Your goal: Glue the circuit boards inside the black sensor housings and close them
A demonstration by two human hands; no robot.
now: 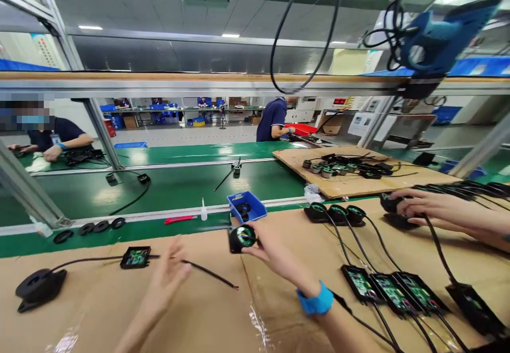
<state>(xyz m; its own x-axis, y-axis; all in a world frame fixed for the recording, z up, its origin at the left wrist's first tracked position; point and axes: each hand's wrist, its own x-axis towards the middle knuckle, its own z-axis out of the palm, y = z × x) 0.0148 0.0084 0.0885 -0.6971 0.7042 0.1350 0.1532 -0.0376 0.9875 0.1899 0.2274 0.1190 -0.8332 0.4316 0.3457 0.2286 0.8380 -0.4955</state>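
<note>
My right hand (269,252), with a blue band at its wrist, grips a black round housing (241,238). A green board and small wires show inside the housing. My left hand (171,270) is raised over the cardboard with its fingers apart, holding nothing. Just left of it lies a small open black case (136,257) with a green circuit board. A black cable (213,274) with a bare-wired end extends to the right of that hand. Farther left, a round black flanged part (41,289) is joined to the case by a cable.
A blue bin (246,206) holds black parts. Near it are a red cutter (180,219) and a white bottle (204,209). Black rings (101,226) line the left edge. Cabled circuit cases (394,292) lie right. A co-worker's hand (426,207) holds a black part there.
</note>
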